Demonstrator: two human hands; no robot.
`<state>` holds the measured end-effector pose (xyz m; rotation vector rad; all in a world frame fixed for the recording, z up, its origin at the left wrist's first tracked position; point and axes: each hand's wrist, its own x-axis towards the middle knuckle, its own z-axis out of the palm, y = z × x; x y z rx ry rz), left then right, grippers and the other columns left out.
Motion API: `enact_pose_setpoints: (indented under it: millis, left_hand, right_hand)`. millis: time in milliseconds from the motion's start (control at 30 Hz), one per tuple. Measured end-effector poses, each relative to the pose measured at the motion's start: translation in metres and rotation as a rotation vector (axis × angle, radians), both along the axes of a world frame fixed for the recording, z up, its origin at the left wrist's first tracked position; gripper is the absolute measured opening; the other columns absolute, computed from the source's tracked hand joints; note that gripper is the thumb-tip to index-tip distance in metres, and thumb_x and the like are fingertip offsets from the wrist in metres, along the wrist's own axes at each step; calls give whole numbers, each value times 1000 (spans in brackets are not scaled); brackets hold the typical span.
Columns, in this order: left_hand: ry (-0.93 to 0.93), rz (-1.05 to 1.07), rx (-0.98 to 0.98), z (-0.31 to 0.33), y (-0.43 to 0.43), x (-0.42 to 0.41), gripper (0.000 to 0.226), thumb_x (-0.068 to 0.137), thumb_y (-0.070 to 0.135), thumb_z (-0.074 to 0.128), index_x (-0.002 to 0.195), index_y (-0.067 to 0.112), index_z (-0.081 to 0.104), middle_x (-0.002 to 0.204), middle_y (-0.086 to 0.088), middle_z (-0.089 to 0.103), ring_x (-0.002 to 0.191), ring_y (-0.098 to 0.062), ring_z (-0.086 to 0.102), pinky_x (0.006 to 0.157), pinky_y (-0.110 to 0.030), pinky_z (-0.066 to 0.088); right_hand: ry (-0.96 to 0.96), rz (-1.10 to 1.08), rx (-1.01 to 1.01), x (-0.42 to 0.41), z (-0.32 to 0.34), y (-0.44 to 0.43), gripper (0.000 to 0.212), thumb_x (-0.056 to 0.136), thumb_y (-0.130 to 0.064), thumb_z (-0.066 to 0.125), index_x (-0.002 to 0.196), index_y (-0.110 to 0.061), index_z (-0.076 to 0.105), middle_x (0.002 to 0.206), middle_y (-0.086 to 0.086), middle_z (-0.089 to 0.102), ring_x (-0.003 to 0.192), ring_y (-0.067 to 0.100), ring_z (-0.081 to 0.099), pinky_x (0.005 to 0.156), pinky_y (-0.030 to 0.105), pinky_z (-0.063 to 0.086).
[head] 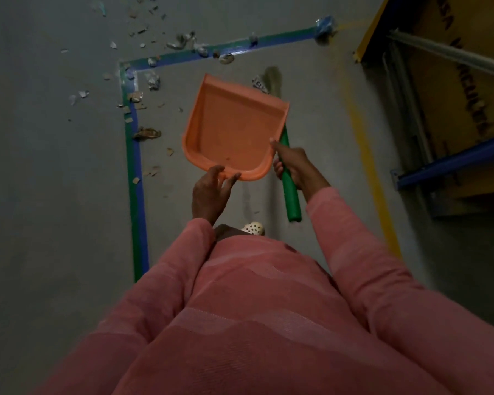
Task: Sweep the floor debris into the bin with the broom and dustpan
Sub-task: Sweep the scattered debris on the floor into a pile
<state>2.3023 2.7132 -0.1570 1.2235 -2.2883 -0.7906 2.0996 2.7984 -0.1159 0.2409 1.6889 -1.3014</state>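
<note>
Pink sleeves (354,252) reach out to the left hand (211,191), pinching the near rim of the orange dustpan (234,129), and the right hand (293,166), wrapped round the green broom handle (291,198) that runs forward beside it, while the paper debris (154,81) lies ahead and leftward, nearer the left hand.

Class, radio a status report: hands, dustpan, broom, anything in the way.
Left hand holds orange dustpan, near empty. Right hand grips green broom. Debris scattered ahead, unswept.

Dark lettering on the brown board (451,109) is unreadable
</note>
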Motion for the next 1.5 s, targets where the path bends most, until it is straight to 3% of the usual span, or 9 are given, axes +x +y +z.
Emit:
enact_pose_setpoints:
  millis: [300, 467, 633, 800, 900, 1033, 1167, 1333, 1500]
  left_hand:
    - [28, 63, 46, -1, -15, 4, 49, 84, 51, 76, 113, 12, 71, 94, -12, 75, 86, -31, 70, 74, -37, 53]
    - [8, 61, 84, -1, -18, -2, 51, 84, 54, 74, 116, 14, 70, 95, -13, 75, 88, -32, 71, 74, -38, 53]
    - [14, 81, 127, 4, -22, -6, 52, 84, 56, 73, 116, 16, 70, 97, -13, 75, 92, -31, 70, 76, -38, 54]
    - [49, 75, 176, 12, -19, -9, 51, 83, 57, 73, 116, 18, 71, 100, -10, 76, 93, -27, 70, 79, -37, 56]
    - [52, 61, 179, 13, -17, -8, 52, 82, 59, 73, 116, 20, 71, 99, -8, 76, 93, -25, 70, 80, -38, 56]
    - [45, 25, 151, 16, -15, -9, 52, 83, 58, 73, 117, 20, 70, 98, -8, 76, 91, -25, 71, 78, -40, 57]
    - [40, 0, 132, 19, -14, -10, 50, 84, 54, 75, 117, 17, 70, 98, -9, 76, 89, -26, 71, 76, -38, 56]
    - [40, -10, 157, 19, -15, -5, 47, 83, 58, 73, 116, 23, 69, 93, -6, 75, 83, -22, 70, 70, -33, 54]
    - [59, -30, 79, 21, -18, -1, 46, 81, 55, 76, 115, 24, 72, 94, -5, 67, 84, -20, 64, 72, -29, 48]
  right_hand:
    - [164, 42, 20, 20, -8, 14, 58, 69, -58, 86, 89, -15, 53, 56, 3, 52, 43, 14, 46, 43, 24, 40]
    - [416, 121, 206, 30, -8, 19, 81, 70, -65, 80, 124, -13, 50, 90, 9, 69, 52, 16, 61, 43, 25, 48]
    - [618, 120, 261, 29, -15, 21, 71, 69, -78, 67, 114, -27, 49, 93, 5, 67, 75, 26, 69, 63, 47, 62]
    - [644, 89, 252, 29, -19, 10, 81, 57, -84, 71, 117, -34, 49, 96, 1, 71, 87, 27, 71, 71, 49, 62]
    - [669, 81, 253, 29, -18, 2, 86, 55, -78, 74, 122, -30, 50, 101, 2, 70, 89, 30, 71, 72, 50, 62]
    - [697, 84, 253, 32, -13, -2, 75, 64, -54, 85, 123, -23, 52, 100, 2, 70, 85, 26, 71, 72, 47, 62]
    - [706, 99, 259, 30, -12, -4, 64, 77, -31, 84, 131, -16, 52, 113, 6, 66, 94, 16, 59, 82, 29, 52]
    - [693, 24, 223, 35, -9, -10, 55, 78, -26, 76, 129, -18, 55, 105, 2, 66, 95, 27, 68, 82, 46, 60]
    - [721, 6, 223, 33, -12, -9, 50, 79, -25, 70, 126, -18, 56, 100, 2, 67, 92, 28, 68, 81, 47, 59]
